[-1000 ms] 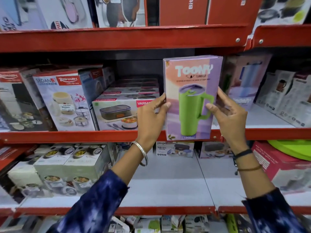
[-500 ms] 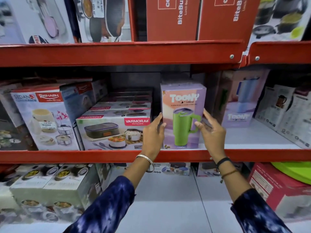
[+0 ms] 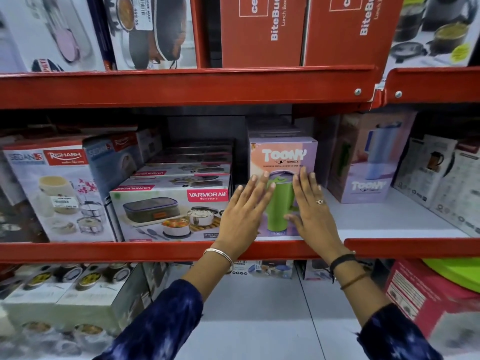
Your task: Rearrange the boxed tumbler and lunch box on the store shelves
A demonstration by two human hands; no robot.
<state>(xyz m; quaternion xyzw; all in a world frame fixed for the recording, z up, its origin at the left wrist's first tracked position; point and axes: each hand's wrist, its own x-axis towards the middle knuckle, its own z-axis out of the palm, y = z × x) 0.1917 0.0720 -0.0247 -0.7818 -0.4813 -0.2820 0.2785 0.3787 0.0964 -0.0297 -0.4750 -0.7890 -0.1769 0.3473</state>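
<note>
The purple boxed tumbler [image 3: 283, 157], printed with a green mug, stands upright on the middle shelf [image 3: 155, 252], set back from the red front lip. My left hand [image 3: 244, 214] and my right hand [image 3: 310, 209] lie flat against its front face, fingers spread and pointing up, not wrapped around it. To its left sits the Varmora lunch box [image 3: 168, 211], the front one of a stack, a narrow dark gap between it and the tumbler box.
A second tumbler box [image 3: 368, 162] stands further right on the same shelf, with white kettle boxes [image 3: 439, 172] beyond. Rishabh boxes [image 3: 59, 193] fill the left. Red BiteBuddy boxes [image 3: 262, 29] line the shelf above. The lower shelf [image 3: 259, 320] holds more boxes at both sides.
The tumbler box went from held in front of the shelf to standing on it, then further back. Both hands left its sides and now press flat on its front.
</note>
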